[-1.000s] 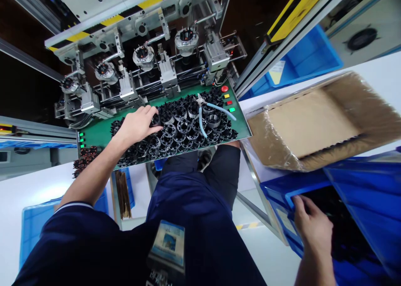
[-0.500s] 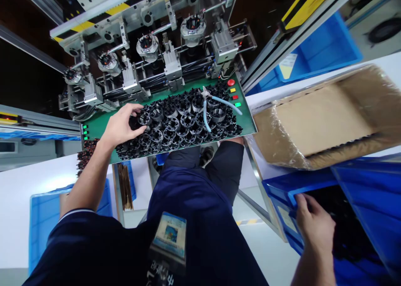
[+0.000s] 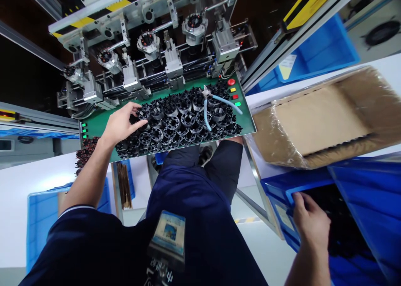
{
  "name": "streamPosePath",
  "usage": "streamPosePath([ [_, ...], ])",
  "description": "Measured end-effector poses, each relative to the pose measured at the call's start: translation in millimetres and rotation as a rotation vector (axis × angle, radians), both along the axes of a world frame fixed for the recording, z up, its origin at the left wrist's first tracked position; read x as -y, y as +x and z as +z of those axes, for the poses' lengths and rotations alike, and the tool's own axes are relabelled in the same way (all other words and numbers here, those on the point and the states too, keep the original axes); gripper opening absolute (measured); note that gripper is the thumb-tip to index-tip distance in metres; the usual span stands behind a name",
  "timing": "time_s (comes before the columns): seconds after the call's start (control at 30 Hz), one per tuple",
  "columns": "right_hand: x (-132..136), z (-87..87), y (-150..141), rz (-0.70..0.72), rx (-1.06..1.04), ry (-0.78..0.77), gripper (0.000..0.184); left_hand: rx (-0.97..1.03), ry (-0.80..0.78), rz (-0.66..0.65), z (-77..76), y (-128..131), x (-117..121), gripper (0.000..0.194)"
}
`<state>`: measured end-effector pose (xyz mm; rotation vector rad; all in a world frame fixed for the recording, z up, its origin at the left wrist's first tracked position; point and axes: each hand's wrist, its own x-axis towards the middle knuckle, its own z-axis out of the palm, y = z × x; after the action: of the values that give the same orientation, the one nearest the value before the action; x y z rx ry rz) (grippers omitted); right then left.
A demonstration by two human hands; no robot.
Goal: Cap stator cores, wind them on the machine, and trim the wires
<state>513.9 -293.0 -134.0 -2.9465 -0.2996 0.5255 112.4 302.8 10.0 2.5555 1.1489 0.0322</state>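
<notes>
On the green machine ledge (image 3: 103, 123) stand packed rows of black slotted plastic rings (image 3: 188, 119). My left hand (image 3: 123, 122) is at their left end, thumb and fingers curved around one black ring (image 3: 143, 112); the palm hides part of it. Pliers with light blue handles (image 3: 206, 110) lie spread on top of the rings at the right. Down at the right, my right hand (image 3: 313, 221) has its fingers closed at the rim of a blue bin (image 3: 280, 187). Dark contents, too dim to make out, fill the bin's inside.
Behind the ledge, a machine carries several metal fixtures (image 3: 148, 45) with clamps. Coloured buttons (image 3: 233, 90) line the ledge's right end. An open cardboard box (image 3: 326, 118) with plastic lining stands right. Reddish-black parts (image 3: 86, 152) are piled left, near a light blue bin (image 3: 40, 219).
Very little differs. My left thumb and fingers have shifted slightly at the ring, and the view has moved a touch. My right hand stays at the bin's rim.
</notes>
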Motion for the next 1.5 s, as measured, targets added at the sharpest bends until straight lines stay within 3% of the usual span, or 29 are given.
streamPosePath([
  [0.17, -7, 5.7, -3, -0.144, -0.08, 0.073, 0.063, -0.064, 0.014, 0.037, 0.8, 4, 3, 0.108],
  [0.3, -12, 12.2, -4, -0.176, -0.109, 0.127, 0.061, -0.116, 0.033, -0.047, 2.1, 4, 4, 0.102],
  [0.43, -15, 15.3, -4, -0.184, -0.148, 0.168, 0.074, -0.14, 0.037, -0.102, 3.4, 5, 1, 0.097],
  [0.6, -15, 13.8, -3, -0.198, -0.153, 0.184, 0.082, -0.181, 0.063, -0.035, 2.9, 9, 0, 0.093],
  [0.87, -14, 12.9, -3, -0.192, -0.156, 0.188, 0.077, -0.242, 0.187, 0.038, 0.9, 17, 15, 0.084],
  [1.1, -14, 13.7, -2, -0.19, -0.147, 0.195, 0.079, -0.135, 0.126, 0.008, 0.1, 17, 21, 0.088],
  [1.27, -19, 16.3, -4, -0.134, -0.175, 0.234, 0.078, -0.08, 0.1, 0.107, -2.3, 24, 25, 0.083],
  [1.37, -15, 40.7, -2, -0.057, -0.187, 0.3, 0.076, -0.035, 0.044, 0.068, -5.0, 22, 19, 0.094],
  [1.5, 5, 117.7, 20, 0.063, -0.092, 0.572, 0.07, -0.055, -0.009, 0.099, 2.0, 15, 12, 0.116],
])
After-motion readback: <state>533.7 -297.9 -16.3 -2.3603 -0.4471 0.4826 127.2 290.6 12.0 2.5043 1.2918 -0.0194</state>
